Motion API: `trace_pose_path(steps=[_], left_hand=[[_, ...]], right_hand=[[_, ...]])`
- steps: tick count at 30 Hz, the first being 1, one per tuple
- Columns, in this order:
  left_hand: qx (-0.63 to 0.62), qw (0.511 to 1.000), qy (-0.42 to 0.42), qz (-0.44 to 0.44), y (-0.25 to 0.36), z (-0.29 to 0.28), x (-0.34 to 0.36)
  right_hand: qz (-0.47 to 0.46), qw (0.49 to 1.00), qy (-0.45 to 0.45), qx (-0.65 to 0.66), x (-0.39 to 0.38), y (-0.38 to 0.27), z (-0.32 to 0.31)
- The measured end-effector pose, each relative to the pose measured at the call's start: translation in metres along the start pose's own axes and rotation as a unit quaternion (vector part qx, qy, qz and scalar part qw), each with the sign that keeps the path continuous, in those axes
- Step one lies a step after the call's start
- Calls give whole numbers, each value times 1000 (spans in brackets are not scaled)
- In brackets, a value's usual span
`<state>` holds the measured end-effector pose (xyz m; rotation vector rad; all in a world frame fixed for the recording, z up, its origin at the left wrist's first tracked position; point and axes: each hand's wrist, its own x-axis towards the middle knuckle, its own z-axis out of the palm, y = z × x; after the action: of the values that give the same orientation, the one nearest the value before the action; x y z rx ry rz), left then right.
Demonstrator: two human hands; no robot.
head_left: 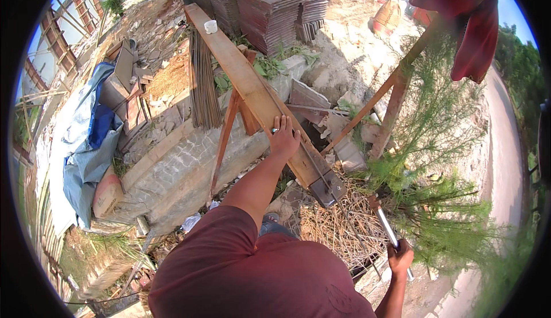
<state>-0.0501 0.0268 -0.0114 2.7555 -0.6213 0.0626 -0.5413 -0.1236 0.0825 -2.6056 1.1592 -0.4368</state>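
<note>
My left hand [284, 138] rests palm down on a long wooden plank [247, 82] that lies across a trestle, holding a thin steel rod [314, 166] against it. A ring shows on one finger. The rod runs along the plank toward its near end, where a dark metal plate [328, 188] is fixed. My right hand [400, 256] is down at the lower right, closed around the handle of a metal bar tool [384, 224] whose head points up toward the plate. The tool's tip is partly lost among the stems.
A bundle of thin steel rods [204, 82] leans against the trestle. Stacked roof tiles [270, 11] stand behind. A white cup [210, 26] sits on the plank's far end. Blue tarpaulin [92, 140] lies left, a green shrub [436, 146] and red cloth [473, 25] right.
</note>
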Motion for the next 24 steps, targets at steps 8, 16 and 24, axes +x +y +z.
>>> trace_pose_path(steps=[8, 16, 24], left_hand=[[29, 999, 20, 4, -5, 15, 9], [47, 999, 19, 2, -8, 15, 15], [51, 997, 51, 1, -12, 25, 12]], right_hand=[[-46, 995, -81, -21, 41, 10, 20], [-29, 955, -294, -42, 96, 24, 43], [86, 817, -463, 333, 50, 13, 79]])
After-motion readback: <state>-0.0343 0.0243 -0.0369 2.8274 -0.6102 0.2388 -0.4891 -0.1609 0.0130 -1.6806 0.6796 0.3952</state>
